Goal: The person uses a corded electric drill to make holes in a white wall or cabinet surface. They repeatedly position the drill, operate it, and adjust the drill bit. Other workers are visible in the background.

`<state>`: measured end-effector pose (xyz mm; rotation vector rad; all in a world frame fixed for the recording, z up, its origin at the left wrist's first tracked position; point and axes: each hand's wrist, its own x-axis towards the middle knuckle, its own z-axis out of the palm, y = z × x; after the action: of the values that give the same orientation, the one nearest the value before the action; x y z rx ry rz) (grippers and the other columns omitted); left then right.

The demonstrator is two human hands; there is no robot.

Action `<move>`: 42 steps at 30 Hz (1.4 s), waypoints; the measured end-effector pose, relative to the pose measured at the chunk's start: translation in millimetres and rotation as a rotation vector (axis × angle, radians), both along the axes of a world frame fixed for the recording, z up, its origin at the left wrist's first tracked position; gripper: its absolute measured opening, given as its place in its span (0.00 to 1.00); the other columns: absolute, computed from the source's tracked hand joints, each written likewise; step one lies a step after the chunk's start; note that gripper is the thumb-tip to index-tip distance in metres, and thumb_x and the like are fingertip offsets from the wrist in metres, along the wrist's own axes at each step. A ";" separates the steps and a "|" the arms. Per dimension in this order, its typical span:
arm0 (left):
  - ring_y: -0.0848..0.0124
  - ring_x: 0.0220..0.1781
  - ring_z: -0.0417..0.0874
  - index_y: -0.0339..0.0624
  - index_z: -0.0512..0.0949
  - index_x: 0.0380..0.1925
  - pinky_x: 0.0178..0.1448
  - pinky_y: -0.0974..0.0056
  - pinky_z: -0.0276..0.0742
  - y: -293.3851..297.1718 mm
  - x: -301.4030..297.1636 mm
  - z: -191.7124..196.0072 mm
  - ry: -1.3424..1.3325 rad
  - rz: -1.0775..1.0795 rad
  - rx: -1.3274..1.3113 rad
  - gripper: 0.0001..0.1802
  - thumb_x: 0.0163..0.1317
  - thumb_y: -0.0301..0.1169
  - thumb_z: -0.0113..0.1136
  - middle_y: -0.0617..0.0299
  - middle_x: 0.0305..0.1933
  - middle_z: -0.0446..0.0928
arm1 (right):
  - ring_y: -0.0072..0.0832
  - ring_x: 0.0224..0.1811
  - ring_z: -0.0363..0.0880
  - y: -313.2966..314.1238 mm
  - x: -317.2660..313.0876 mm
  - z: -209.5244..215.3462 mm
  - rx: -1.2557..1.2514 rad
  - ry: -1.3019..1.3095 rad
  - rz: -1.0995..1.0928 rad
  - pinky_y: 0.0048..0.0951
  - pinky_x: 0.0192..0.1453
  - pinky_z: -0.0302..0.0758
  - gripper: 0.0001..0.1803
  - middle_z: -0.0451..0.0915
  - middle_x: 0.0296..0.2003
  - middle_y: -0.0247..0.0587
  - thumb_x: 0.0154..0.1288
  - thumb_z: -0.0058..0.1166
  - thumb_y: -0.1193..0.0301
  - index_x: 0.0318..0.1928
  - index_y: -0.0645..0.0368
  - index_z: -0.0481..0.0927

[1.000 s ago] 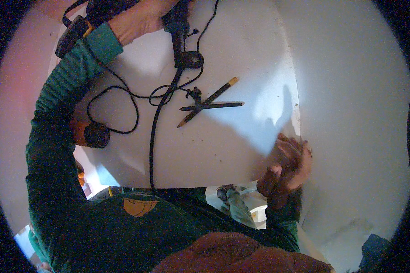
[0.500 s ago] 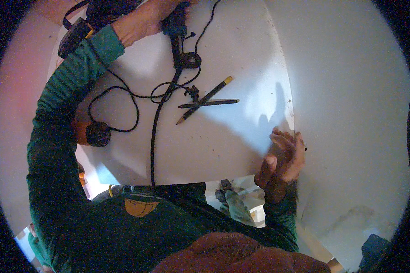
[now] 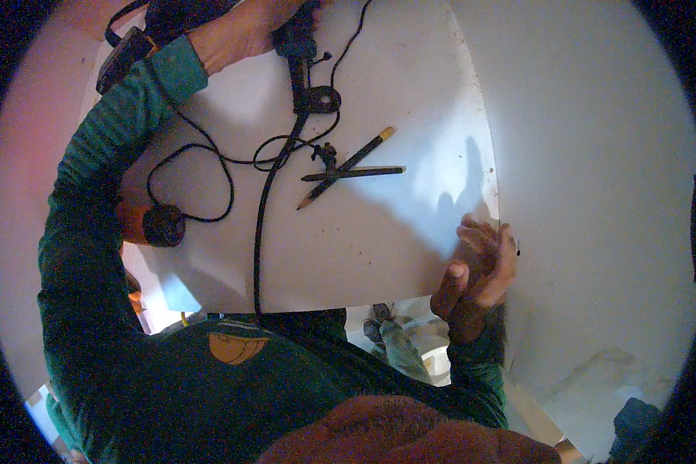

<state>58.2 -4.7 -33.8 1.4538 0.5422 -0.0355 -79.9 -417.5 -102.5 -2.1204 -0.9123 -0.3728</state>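
Taking the middle of the view as the clock's centre, the left hand (image 3: 257, 25) reaches up to 11 o'clock, where the picture's upper rim cuts off its fingers. It meets a black tool (image 3: 295, 52) between 11 and 12 o'clock, but how far its grip is closed I cannot tell. The tool's upper end is lost there too, so its kind is hard to make out. What shows is a dark, bulky upper part narrowing toward 6 o'clock, with a ring-shaped black piece (image 3: 324, 99) beside its lower end. A thick black cord (image 3: 260, 232) runs from it down the pale bench (image 3: 363, 271) to the near edge.

At 9 o'clock an orange object (image 3: 134, 222) with a dark round end is partly hidden by the left sleeve (image 3: 81, 224); a thin looped cord (image 3: 232, 185) meets it. A dark bag-like shape (image 3: 185, 17) at 11 o'clock is cut off.

The right hand (image 3: 481, 263), between 3 and 4 o'clock beside the bench's edge, has a loose, empty grip, fingers half curled. Whether it touches the bench is unclear.

Two dark pencils (image 3: 363, 155) lie crossed just off centre toward 12 o'clock, one yellow-tipped. Any lettering on them or on the sweater's orange-yellow print (image 3: 237, 349) is too blurred to read.
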 end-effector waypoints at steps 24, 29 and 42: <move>0.72 0.27 0.76 0.39 0.80 0.36 0.31 0.63 0.76 3.0 0.8 -4.3 -0.014 0.015 0.089 0.09 0.72 0.33 0.63 0.62 0.32 0.77 | 0.57 0.64 0.78 -7.6 -5.1 -2.7 -0.026 0.114 0.014 0.57 0.76 0.64 0.45 0.78 0.58 0.66 0.74 0.53 0.56 0.79 0.62 0.45; 0.73 0.28 0.75 0.40 0.81 0.37 0.31 0.63 0.76 2.9 2.3 -4.5 -0.036 -0.033 0.085 0.09 0.72 0.34 0.63 0.63 0.32 0.77 | 0.50 0.56 0.83 5.9 -7.2 5.3 -0.040 0.007 -0.068 0.53 0.72 0.70 0.38 0.82 0.48 0.58 0.82 0.41 0.53 0.75 0.70 0.49; 0.74 0.28 0.75 0.39 0.81 0.37 0.30 0.64 0.75 1.6 3.6 0.0 -0.010 -0.014 0.068 0.08 0.72 0.33 0.64 0.64 0.32 0.77 | 0.51 0.52 0.85 5.4 -1.4 7.6 -0.058 -0.040 -0.035 0.54 0.70 0.72 0.37 0.83 0.45 0.61 0.81 0.42 0.57 0.74 0.73 0.50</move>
<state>61.8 -3.1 -33.8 1.5235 0.5298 -0.0209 -81.3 -412.1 -94.9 -2.1912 -0.9194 -0.4123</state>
